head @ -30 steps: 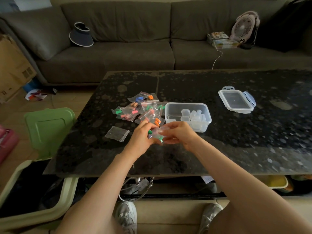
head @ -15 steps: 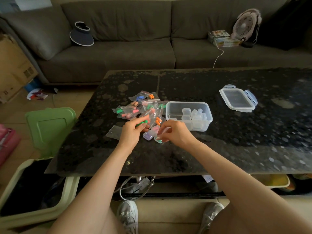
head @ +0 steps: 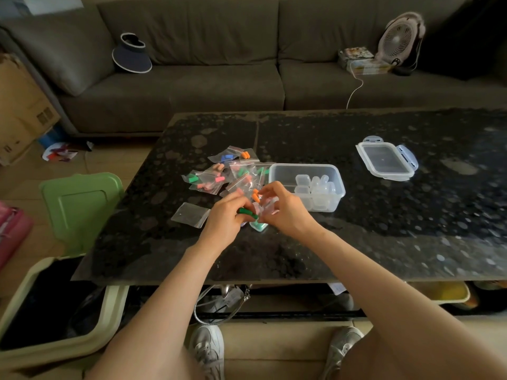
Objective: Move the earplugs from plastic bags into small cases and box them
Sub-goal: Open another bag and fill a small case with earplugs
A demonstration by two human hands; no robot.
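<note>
My left hand (head: pixel 223 219) pinches green earplugs (head: pixel 247 212) just above the black table. Beside it, my right hand (head: pixel 286 211) holds a small clear case (head: pixel 265 209) with curled fingers. A small teal-tinted case (head: pixel 258 226) lies on the table under both hands. Behind my hands is a pile of small plastic bags (head: pixel 227 174) with coloured earplugs. To its right stands a clear plastic box (head: pixel 307 186) holding several small clear cases. An empty flat bag (head: pixel 190 215) lies left of my left hand.
The box's lid (head: pixel 385 161) lies apart at the right on the dark stone table (head: pixel 397 229). A green-lidded bin (head: pixel 79 207) stands open at the left of the table. A grey sofa (head: pixel 219 78) with a fan (head: pixel 399 41) runs behind.
My right hand has lifted a small clear case off the table and brought it to my left hand, which still pinches the green earplugs. Both hands are slightly higher than before.
</note>
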